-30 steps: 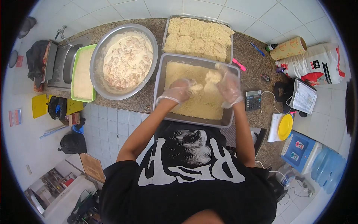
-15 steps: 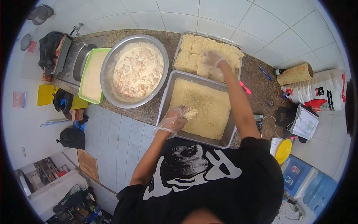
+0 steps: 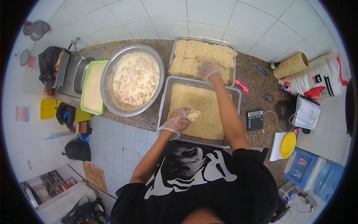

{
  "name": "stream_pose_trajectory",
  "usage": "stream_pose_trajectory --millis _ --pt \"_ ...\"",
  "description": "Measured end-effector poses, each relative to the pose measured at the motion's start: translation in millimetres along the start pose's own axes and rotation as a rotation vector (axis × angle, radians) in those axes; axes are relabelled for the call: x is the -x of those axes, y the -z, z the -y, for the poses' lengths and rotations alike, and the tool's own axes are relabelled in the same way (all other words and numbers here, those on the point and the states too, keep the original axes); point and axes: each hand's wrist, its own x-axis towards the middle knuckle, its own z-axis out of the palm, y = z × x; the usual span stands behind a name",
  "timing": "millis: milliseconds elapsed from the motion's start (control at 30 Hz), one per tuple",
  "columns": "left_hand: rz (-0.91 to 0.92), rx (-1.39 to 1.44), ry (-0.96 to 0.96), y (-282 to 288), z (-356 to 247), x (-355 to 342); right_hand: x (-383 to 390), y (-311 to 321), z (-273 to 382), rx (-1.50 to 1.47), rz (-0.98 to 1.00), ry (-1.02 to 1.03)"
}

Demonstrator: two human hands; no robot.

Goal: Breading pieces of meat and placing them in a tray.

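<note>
- The person's left hand [image 3: 179,120], in a clear plastic glove, was partly closed, its fingers curled around a small pale-yellow crumb-coated piece [image 3: 193,115].
- That piece showed at the fingertips, over the near left part of a bed of fine tan crumbs [image 3: 205,100].
- The crumbs lay in a deep grey rectangular tub [image 3: 164,106], directly in front of the person's black printed T-shirt [image 3: 220,194].
- The right hand [image 3: 206,70], also in a clear plastic glove, reached past the tub to the near middle of a shallow metal rectangular tray [image 3: 234,71]. It was blurred and seen from above; how far open it was, and whether it held anything, could not be told.
- Thick pale-yellow coated pieces [image 3: 186,52] were packed side by side in that tray, which stood just beyond the tub.
- To the left of the tub stood a wide round metal bowl [image 3: 105,89], with lumpy pieces in creamy batter [image 3: 135,80] inside it.
- A bright green rectangular tray [image 3: 84,86] of pale powdery stuff [image 3: 94,86] stood just beside the bowl, on its left.
- On the brown speckled stone counter [image 3: 251,76], to the right, lay a pink plastic utensil [image 3: 241,86], a blue pen [image 3: 260,69] and a dark calculator [image 3: 255,120].
</note>
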Motion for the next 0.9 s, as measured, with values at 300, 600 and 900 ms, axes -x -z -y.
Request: stream_pose_trajectory --millis 300,600,900 --pt "0.103 0.089 0.076 21 -10 -15 148 83 48 -0.535 0.168 0.002" --pt "-0.1 0.024 -0.231 101 -77 -20 196 -95 -4 -1.296 -0.031 0.123" --pt "-0.231 0.224 0.058 84 -37 17 47 15 -65 -0.839 0.058 -0.183"
